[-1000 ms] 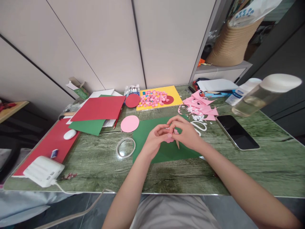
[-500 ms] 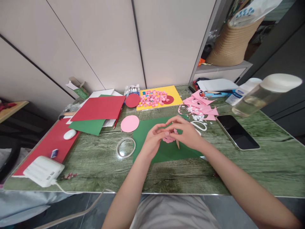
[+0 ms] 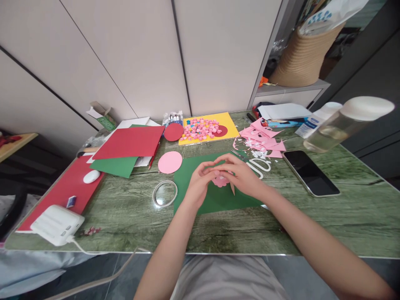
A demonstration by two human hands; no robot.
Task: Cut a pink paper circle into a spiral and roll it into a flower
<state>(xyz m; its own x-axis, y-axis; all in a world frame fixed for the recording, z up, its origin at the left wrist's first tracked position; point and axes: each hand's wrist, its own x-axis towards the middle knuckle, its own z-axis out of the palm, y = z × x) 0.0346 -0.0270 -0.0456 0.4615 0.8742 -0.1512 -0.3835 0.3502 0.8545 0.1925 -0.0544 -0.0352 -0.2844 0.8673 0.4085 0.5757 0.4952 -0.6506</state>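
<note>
Near the centre of the frame, the left hand [image 3: 198, 183] and the right hand [image 3: 243, 175] are meeting, fingers curling narrow and pinching a pink paper piece [image 3: 220, 181] between them; their overlap is hiding the exact grip. The piece is showing a scalloped lower edge above a green sheet [image 3: 218, 205]. The step in hand seems to be working this piece with the fingertips; continuing that would be calling for a light, even pinch that is not creasing the paper. Scissors [image 3: 252, 162] are lying just right of the hands. As for writing, the bottle label [image 3: 312, 124] at right, the green box [image 3: 107, 122] at upper left and the bag [image 3: 323, 18] at upper right are carrying print too small to read.
</note>
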